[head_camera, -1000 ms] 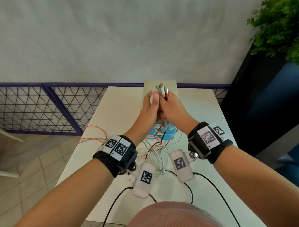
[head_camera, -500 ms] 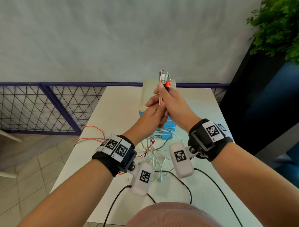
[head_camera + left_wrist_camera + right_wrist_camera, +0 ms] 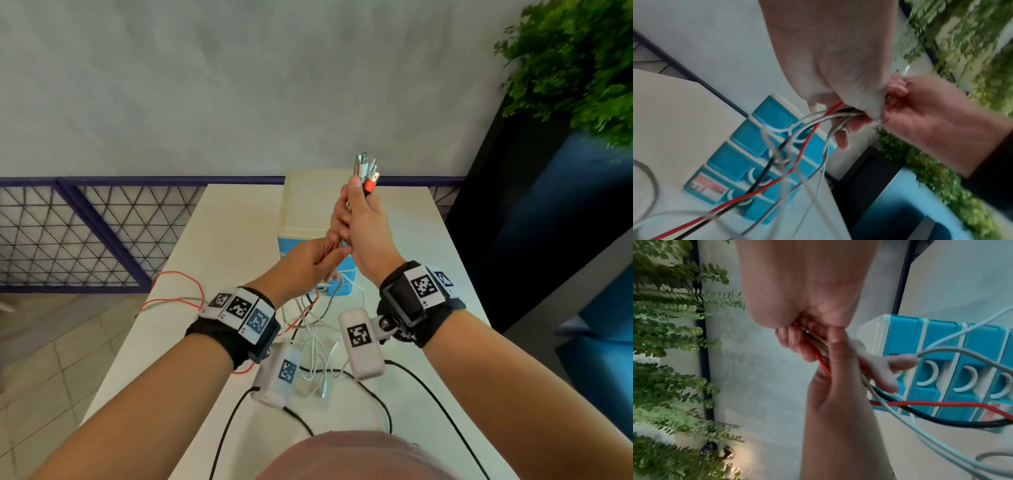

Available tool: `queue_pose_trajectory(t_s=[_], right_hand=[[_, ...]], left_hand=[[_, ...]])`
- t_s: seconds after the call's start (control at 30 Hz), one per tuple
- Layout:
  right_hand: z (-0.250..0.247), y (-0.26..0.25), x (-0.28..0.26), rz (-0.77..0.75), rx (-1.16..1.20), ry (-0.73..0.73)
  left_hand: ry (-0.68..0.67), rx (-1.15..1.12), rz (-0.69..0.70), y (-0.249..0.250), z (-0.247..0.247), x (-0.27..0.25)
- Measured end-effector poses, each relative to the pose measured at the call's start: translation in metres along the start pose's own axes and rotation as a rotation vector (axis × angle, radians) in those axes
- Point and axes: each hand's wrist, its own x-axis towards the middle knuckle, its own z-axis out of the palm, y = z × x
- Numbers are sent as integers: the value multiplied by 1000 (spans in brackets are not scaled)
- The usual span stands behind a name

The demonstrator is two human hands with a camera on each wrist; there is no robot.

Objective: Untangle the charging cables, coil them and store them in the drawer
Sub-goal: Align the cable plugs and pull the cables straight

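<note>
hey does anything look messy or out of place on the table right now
Yes. The charging cables lie in a loose tangle on the white table in front of the blue drawer unit, red, black and white strands crossing. One red loop hangs over the table's left edge. Both the right hand and the left hand grip the bundle.

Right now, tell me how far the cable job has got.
Done: the plugs are gathered above the right hand, which grips the cables. In hand: the left hand grips the same bundle just below. Left: the strands still cross in a tangle over the table; nothing is coiled, and the drawers look shut.
</note>
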Motion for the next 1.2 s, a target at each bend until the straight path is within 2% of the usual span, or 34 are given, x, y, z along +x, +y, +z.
queue_pose_trajectory(t_s=[0.1,0.2,0.4,0.6,0.8,0.9,0.97,1.03,1.13,1.2], right_hand=[[-6,-1,1,4,-34,5],[-10,-1,-2,0,-80,6],[-17,-19,-2,-16,-34,5],[-6,-32,-6,-39,-17,-42],[6,-52,-7,-45,100,-53],[5,-67,-7,-65,138,-52],[0,-78,-6,-83,162,-59],[-5,-86,-7,-83,134,-75],[-9,-86,-10,-68,39,-97],[-9,-84,-11,-61,9,-97]], left_hand=[[-30,151,94,-12,7,4],[-60,213,70,-26,14,5],[-69,360,-136,-62,12,-17],[-213,433,-345,-88,12,-37],[-244,390,-578,-105,-4,-56],[-334,506,-760,-94,-11,-69],[-426,556,-782,-100,-15,-78],[-380,529,-807,-115,-20,-80],[-153,444,-800,-125,-34,-72],[-73,415,-776,-126,-45,-66]])
